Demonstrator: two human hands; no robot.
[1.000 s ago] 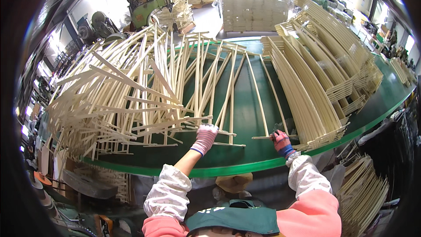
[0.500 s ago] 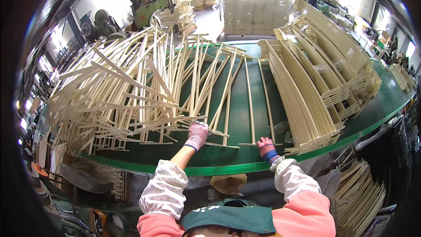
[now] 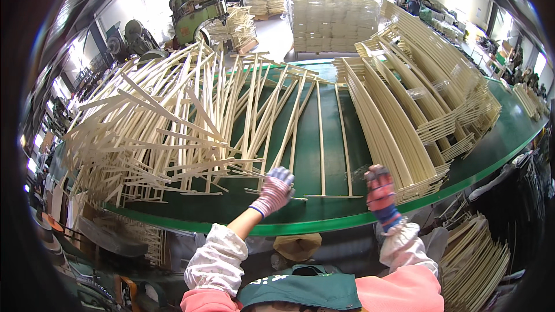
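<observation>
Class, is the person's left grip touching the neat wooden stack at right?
Apart: the head view shows green table between the left grip and the wooden stack.

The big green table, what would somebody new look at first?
Probably the tangled heap of pale sticks spreading across the left of the green table, since its pieces poke out every way. Next, the neat stacks of pale frames curving along the right side. Then the two gloves at the near edge: the left hand by the loose pieces, the right hand by the stacks.
</observation>
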